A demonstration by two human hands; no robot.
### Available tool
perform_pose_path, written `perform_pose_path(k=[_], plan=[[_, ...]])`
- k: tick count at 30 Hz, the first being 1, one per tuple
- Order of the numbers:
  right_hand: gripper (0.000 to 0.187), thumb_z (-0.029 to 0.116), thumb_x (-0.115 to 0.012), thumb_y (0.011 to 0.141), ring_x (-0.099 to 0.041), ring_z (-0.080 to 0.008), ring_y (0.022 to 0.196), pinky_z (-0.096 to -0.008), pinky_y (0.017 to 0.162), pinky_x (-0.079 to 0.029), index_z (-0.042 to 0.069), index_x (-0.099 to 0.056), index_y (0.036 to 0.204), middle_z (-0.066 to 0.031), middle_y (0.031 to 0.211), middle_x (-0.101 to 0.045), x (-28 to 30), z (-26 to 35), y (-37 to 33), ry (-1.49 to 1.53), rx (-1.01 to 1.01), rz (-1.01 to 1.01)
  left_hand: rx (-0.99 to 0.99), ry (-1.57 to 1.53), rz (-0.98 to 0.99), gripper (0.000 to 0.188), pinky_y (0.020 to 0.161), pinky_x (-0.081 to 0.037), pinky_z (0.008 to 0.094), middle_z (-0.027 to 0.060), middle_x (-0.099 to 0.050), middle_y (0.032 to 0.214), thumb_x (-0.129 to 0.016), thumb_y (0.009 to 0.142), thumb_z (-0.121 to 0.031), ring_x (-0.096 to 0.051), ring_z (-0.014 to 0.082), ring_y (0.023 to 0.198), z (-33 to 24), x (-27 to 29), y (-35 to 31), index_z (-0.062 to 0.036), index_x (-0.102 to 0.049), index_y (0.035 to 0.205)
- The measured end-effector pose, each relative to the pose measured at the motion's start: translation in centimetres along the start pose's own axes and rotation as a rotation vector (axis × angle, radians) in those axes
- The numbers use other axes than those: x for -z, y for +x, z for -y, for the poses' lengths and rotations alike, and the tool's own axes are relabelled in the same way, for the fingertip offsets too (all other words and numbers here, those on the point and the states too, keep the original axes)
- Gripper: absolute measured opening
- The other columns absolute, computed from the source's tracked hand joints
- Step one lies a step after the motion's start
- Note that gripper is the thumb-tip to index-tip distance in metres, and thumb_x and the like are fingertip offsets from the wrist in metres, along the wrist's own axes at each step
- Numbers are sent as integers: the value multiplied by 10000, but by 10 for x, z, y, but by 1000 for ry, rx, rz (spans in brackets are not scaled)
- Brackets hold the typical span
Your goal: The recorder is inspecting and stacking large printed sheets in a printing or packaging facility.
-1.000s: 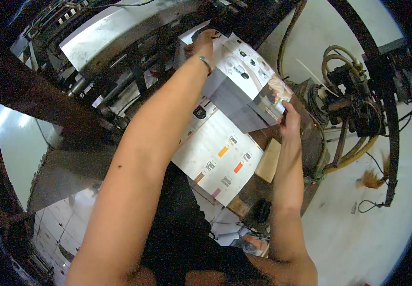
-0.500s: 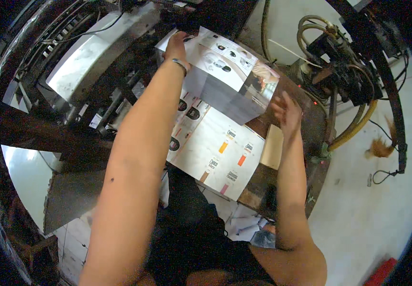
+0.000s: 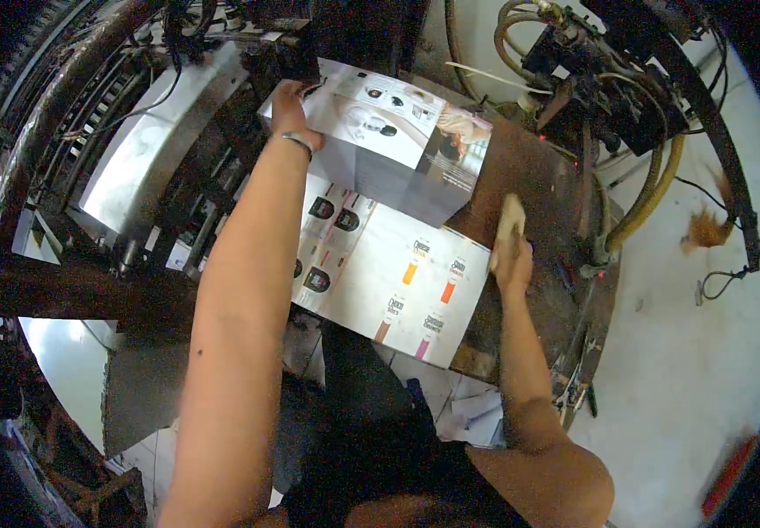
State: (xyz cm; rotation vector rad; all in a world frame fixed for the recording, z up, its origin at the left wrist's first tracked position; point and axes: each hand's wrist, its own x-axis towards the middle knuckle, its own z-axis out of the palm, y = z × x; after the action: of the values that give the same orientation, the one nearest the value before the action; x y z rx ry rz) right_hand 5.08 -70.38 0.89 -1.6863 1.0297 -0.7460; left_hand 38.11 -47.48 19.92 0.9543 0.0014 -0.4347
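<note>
My left hand [image 3: 293, 114], with a metal bangle at the wrist, grips the left edge of a printed sheet [image 3: 380, 128]. That sheet carries product photos and is raised and bowed over another printed sheet [image 3: 371, 264], which lies flat with colored bars and dark round pictures. My right hand [image 3: 514, 261] is closed around a pale tan wooden block [image 3: 510, 216], tilted up on its edge beside the right side of the sheets. The fingers are partly hidden by the block.
A dark wooden table [image 3: 529, 167] carries the sheets. On the left stands a machine with a curved metal cover [image 3: 164, 132] and rollers. Hoses [image 3: 653, 207] and a dark mechanism [image 3: 613, 79] are at the far right. Papers [image 3: 477, 414] lie below the table's near edge.
My right hand has come down and taken hold of the wooden block, which was lying flat. The raised sheet stays in my left hand. The view has shifted slightly.
</note>
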Motion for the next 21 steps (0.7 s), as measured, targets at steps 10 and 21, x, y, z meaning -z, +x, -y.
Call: perform_pose_path(k=[10, 21], plan=[[435, 336, -548, 873, -549, -219, 985, -333, 844, -438, 2, -546, 1153, -102, 1072, -590, -82, 85, 11, 823, -235, 7, 73, -83, 152, 416, 821, -438, 479, 72, -573, 1041, -489, 785, -481, -565, 301, 932, 8, 16, 26, -177, -516, 1066], [532, 209, -586, 847, -467, -270, 1167, -335, 980, -363, -38, -444, 1296, -178, 1281, -484, -50, 54, -17, 211, 291, 43, -38, -76, 23, 299, 913, -383, 463, 54, -589, 1089, -518, 825, -439, -532, 234, 1034, 4, 23, 11, -165, -595, 913]])
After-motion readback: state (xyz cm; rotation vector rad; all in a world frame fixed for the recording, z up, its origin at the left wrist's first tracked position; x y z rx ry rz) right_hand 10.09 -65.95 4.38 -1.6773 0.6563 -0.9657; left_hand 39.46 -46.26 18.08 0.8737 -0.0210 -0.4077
